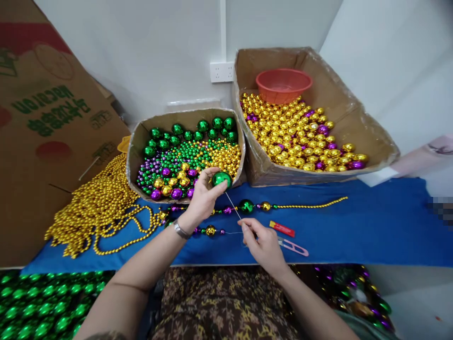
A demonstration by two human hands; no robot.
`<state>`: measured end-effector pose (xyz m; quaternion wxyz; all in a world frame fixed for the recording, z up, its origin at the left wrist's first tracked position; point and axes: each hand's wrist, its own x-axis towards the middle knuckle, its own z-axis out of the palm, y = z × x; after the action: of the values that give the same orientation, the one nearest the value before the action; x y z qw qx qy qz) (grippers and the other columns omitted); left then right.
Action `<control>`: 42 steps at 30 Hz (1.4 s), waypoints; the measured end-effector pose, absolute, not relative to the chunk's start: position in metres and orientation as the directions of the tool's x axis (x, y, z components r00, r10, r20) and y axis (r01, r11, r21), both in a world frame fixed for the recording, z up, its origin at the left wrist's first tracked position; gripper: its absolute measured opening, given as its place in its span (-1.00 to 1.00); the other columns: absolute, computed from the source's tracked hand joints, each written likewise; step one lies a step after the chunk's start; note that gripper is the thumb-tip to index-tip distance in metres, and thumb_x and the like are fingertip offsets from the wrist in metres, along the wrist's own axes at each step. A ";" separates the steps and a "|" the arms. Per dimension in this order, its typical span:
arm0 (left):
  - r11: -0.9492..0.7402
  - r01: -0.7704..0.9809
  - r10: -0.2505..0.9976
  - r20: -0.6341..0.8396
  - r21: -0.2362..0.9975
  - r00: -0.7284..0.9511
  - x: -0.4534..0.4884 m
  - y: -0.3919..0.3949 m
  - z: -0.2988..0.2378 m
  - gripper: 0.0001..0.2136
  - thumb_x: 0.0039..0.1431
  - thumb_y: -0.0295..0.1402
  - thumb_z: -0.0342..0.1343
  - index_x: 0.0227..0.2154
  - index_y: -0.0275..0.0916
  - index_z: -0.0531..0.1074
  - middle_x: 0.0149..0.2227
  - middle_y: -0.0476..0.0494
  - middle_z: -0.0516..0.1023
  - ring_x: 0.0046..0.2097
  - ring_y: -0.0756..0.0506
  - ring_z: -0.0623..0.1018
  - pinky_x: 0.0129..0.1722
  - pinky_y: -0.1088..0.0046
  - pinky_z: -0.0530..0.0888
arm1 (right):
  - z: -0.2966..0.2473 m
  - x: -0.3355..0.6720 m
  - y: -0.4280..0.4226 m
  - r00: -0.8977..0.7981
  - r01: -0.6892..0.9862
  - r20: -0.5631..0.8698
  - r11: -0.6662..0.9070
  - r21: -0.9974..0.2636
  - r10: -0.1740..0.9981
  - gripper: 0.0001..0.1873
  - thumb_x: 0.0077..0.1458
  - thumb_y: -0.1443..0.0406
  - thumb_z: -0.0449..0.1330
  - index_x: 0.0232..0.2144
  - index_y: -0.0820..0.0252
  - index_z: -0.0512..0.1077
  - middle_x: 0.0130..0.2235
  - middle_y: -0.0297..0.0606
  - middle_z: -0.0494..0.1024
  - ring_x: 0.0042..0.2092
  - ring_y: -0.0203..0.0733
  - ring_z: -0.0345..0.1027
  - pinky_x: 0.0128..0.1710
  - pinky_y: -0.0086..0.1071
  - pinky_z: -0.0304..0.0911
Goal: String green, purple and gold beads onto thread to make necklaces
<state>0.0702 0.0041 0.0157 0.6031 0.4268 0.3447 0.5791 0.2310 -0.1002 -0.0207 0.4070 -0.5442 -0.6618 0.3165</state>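
My left hand holds a large shiny green bead between thumb and fingers, above the front edge of the smaller bead box. A thin straight needle runs from the bead's underside down to my right hand, whose fingers pinch its lower end. Whether its tip is inside the bead I cannot tell. Below lies a strung row of purple, green and gold beads, with thin thread leading toward my right hand. Behind it lies another beaded strand ending in a small gold bead chain.
The smaller box holds green, purple and gold beads. A larger box contains gold and purple beads and a red basin. Gold bead chains pile at left. A red-yellow packet and pink-handled snips lie on the blue cloth.
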 end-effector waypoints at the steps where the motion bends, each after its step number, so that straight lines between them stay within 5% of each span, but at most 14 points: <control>1: -0.072 -0.367 0.990 0.111 0.927 0.087 0.071 0.001 0.012 -0.56 -0.12 -0.38 0.38 -0.15 -0.15 0.38 -0.14 -0.04 0.38 -0.19 0.01 0.44 -0.18 0.47 0.43 | -0.022 0.230 -0.100 -0.067 0.457 0.183 0.193 -0.868 0.981 -0.77 0.26 0.26 0.00 -0.23 0.20 0.44 -0.58 -0.41 0.49 -0.57 -0.36 0.39 -0.56 -0.56 0.19; 9: -0.142 -0.293 0.986 0.161 0.946 0.041 0.071 -0.016 -0.003 -0.38 -0.24 -0.40 0.43 -0.04 -0.10 0.34 -0.02 -0.11 0.33 0.04 -0.12 0.37 -0.04 0.44 0.40 | -0.031 0.230 -0.103 -0.055 0.503 0.209 0.208 -0.839 0.976 -0.75 0.29 0.22 -0.02 -0.24 0.18 0.43 -0.57 -0.38 0.51 -0.53 -0.32 0.43 -0.51 -0.54 0.26; 22: -0.148 -0.332 0.989 0.136 0.932 -0.060 0.065 -0.029 -0.008 -0.37 -0.23 -0.36 0.44 -0.03 -0.07 0.32 -0.04 -0.09 0.30 0.03 -0.10 0.37 -0.03 0.44 0.38 | -0.034 0.227 -0.107 -0.104 0.549 0.291 0.299 -0.780 0.951 -0.76 0.30 0.27 -0.03 -0.23 0.17 0.43 -0.53 -0.37 0.53 -0.52 -0.32 0.44 -0.47 -0.53 0.25; 29: -0.187 -0.271 0.977 0.208 0.944 0.050 0.066 -0.039 -0.016 -0.32 -0.19 -0.37 0.42 0.04 -0.05 0.28 0.00 -0.13 0.33 0.08 -0.15 0.38 0.05 0.35 0.37 | -0.035 0.227 -0.104 -0.110 0.574 0.322 0.324 -0.752 0.940 -0.76 0.30 0.28 -0.05 -0.24 0.17 0.42 -0.53 -0.36 0.54 -0.51 -0.30 0.45 -0.49 -0.50 0.24; 33: -0.176 -0.251 0.964 0.218 0.952 0.150 0.055 -0.027 -0.005 -0.46 0.01 -0.30 0.30 0.08 -0.08 0.29 -0.01 -0.18 0.41 0.09 -0.17 0.39 0.02 0.30 0.39 | -0.035 0.232 -0.105 -0.074 0.599 0.338 0.313 -0.737 0.938 -0.76 0.30 0.25 -0.04 -0.29 0.16 0.40 -0.55 -0.35 0.52 -0.51 -0.29 0.45 -0.49 -0.49 0.23; 38: -0.254 0.157 0.962 0.232 0.955 0.146 0.041 0.035 0.016 -0.73 -0.06 -0.43 0.29 -0.23 -0.18 0.50 -0.24 -0.15 0.53 -0.09 -0.19 0.46 0.02 0.29 0.31 | -0.035 0.239 -0.106 -0.041 0.616 0.338 0.290 -0.733 0.940 -0.77 0.30 0.24 -0.03 -0.31 0.16 0.39 -0.56 -0.35 0.51 -0.51 -0.28 0.44 -0.48 -0.49 0.24; 42: -0.326 0.586 0.945 0.247 0.742 0.212 0.048 0.083 0.016 -0.86 -0.11 -0.51 0.24 -0.46 -0.19 0.45 -0.37 -0.18 0.49 -0.04 -0.31 0.43 0.07 0.19 0.25 | -0.037 0.239 -0.105 -0.033 0.607 0.340 0.290 -0.740 0.940 -0.78 0.30 0.25 -0.03 -0.29 0.16 0.39 -0.55 -0.36 0.51 -0.50 -0.28 0.44 -0.47 -0.49 0.24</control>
<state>0.0484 0.0829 0.0155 0.2568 0.7350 0.5208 0.3501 0.2392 -0.1047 -0.0369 0.4113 -0.5605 -0.6897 0.2025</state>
